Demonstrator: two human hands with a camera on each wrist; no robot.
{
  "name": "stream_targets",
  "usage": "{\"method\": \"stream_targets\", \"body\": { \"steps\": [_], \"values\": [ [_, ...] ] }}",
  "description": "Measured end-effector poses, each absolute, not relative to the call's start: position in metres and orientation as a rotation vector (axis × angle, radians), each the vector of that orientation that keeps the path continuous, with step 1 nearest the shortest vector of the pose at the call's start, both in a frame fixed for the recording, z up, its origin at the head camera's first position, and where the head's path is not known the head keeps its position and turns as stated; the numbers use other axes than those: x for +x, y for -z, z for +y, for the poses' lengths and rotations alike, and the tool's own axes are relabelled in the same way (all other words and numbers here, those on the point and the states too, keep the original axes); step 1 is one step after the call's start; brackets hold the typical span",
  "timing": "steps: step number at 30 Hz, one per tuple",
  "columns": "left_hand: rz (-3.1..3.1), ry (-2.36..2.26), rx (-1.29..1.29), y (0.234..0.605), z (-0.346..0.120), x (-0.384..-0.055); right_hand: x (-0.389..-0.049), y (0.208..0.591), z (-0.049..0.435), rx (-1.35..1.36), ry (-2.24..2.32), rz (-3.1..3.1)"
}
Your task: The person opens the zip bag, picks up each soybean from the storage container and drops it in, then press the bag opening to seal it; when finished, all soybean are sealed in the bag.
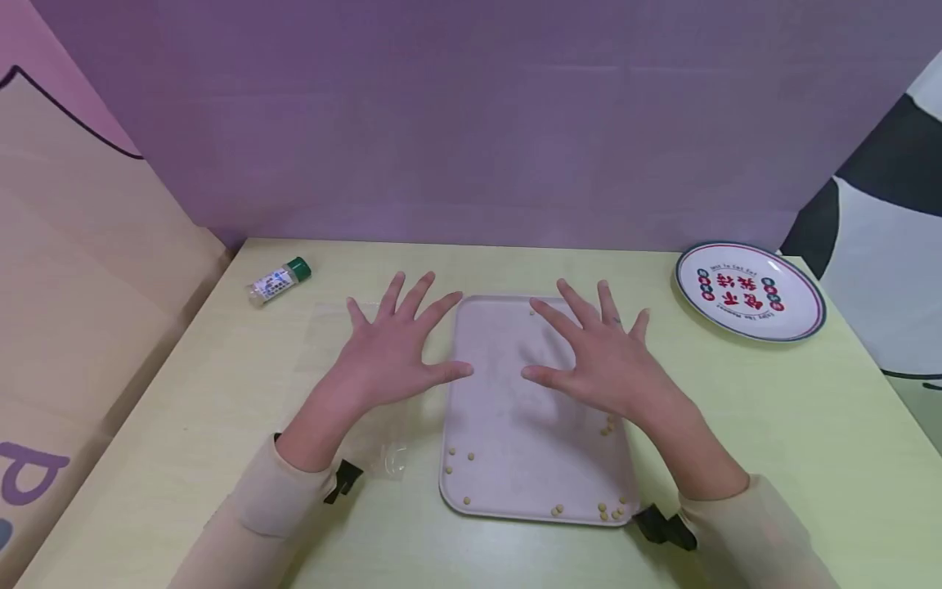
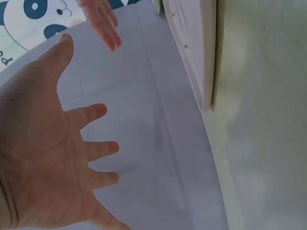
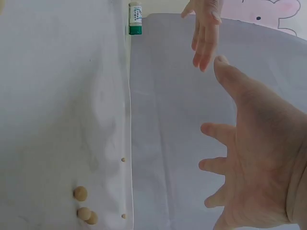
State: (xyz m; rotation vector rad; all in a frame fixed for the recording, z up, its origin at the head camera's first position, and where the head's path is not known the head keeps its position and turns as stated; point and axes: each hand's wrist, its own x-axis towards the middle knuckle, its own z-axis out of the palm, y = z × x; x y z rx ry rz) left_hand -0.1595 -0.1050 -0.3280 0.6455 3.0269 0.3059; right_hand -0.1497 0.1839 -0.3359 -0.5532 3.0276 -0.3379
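Both hands hang above the table with fingers spread wide, holding nothing. My left hand is over the left side of a white tray, its thumb tip overlapping the tray's edge in the head view. Over the tray's right part my right hand casts a shadow on it. Small round yellowish beans lie scattered on the tray, mostly along its near edge and right side. In the right wrist view several beans show up close. Under the left hand lies a clear plastic bag, partly hidden by the wrist.
At the back left a small clear bottle with a green cap lies on its side. An oval plate with red lettering is at the back right corner. A purple cloth rises behind the table's far edge. Black straps hang at both wrists.
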Motion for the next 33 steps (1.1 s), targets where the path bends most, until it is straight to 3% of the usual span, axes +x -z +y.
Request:
{"method": "stream_targets", "body": {
  "steps": [33],
  "values": [
    [2.92, -0.65, 0.436, 0.356, -0.188, -0.188, -0.217, 0.347, 0.125, -0.818, 0.493, 2.806]
  ]
}}
